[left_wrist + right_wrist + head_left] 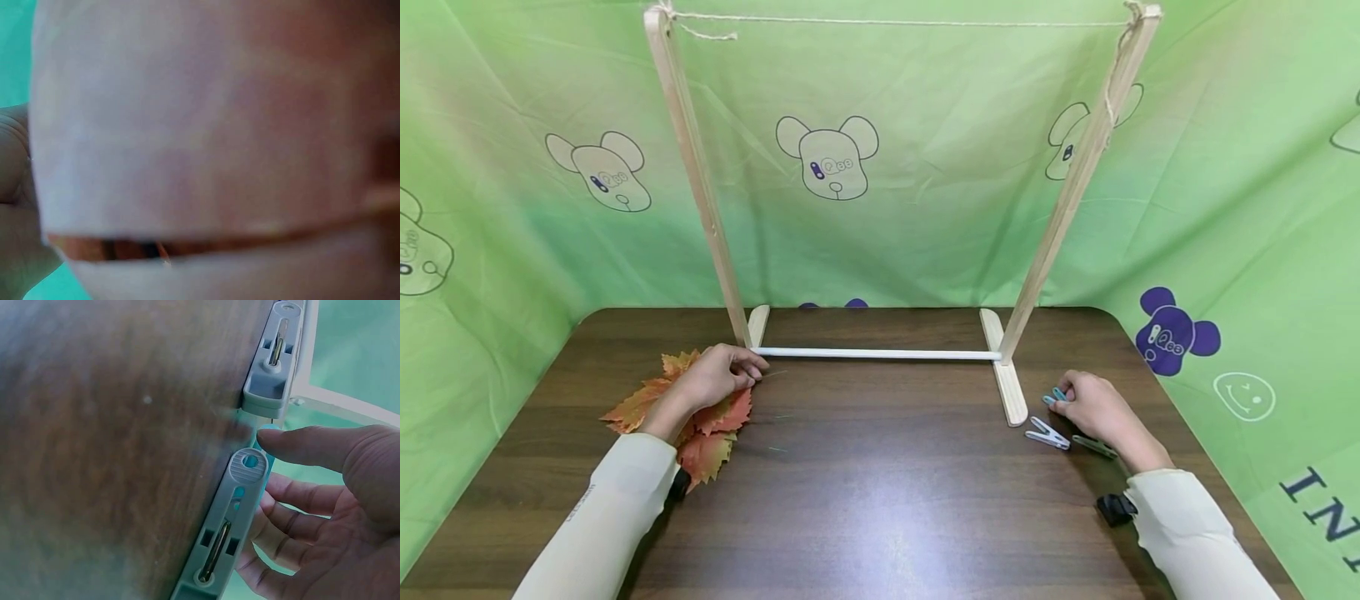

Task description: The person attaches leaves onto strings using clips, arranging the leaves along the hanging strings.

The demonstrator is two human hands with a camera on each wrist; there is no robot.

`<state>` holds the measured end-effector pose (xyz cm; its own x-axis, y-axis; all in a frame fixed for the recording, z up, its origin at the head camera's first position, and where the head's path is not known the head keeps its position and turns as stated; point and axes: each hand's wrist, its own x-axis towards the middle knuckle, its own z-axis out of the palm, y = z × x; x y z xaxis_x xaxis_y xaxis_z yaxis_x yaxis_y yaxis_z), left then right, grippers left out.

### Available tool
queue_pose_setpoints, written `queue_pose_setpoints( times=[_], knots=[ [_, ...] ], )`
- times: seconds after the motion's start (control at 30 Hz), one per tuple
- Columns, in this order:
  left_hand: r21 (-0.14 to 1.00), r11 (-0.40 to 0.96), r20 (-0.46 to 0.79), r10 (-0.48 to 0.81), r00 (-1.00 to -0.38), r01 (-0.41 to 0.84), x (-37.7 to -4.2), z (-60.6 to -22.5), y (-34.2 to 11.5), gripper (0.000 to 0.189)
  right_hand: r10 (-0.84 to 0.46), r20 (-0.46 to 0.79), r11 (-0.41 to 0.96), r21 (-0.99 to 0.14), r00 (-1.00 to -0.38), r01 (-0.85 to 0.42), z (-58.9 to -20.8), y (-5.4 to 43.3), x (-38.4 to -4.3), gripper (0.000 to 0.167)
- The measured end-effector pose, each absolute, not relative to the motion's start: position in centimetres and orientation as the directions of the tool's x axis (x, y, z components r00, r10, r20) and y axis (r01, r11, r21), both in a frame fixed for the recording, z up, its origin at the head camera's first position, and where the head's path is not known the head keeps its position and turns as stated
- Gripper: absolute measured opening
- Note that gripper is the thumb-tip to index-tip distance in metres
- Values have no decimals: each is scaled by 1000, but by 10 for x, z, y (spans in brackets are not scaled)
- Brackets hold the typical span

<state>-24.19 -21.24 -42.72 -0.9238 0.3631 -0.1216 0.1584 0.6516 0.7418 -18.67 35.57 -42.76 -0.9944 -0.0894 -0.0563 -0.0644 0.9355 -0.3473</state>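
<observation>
On the left of the table, my left hand (718, 375) reaches over a bunch of orange-red artificial leaves (707, 454), thumb and fingers pinching a leaf by its stem end. A pale leaf surface (187, 125) fills most of the left wrist view, with part of the hand at its left edge. My right hand (1093, 407) pinches a blue clothespin (1055, 396) between thumb and fingers. Just below it lie a pale grey clothespin (1047, 433) and a dark green one (1094, 447). In the right wrist view, a grey clothespin (219, 531) partly hides the blue one.
A wooden frame with a left post (696, 167), a right post (1082, 175) and a white bottom rod (872, 354) stands at the back. String (895, 21) runs between the post tops. Green printed cloth (925, 225) surrounds the brown table (850, 500).
</observation>
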Motion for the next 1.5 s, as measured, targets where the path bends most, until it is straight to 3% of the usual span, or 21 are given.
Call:
queue_pose_setpoints(
  times=[0.8,1.5],
  knots=[
    [722,683,-171,336,-926,114,-240,-416,-215,21,-71,36,914,-398,-997,-79,-422,352,-184,28],
    [674,699,-42,358,-933,238,-234,-401,-213,24,-75,124,877,-464,-989,-125,-402,337,-180,25]
  ],
)
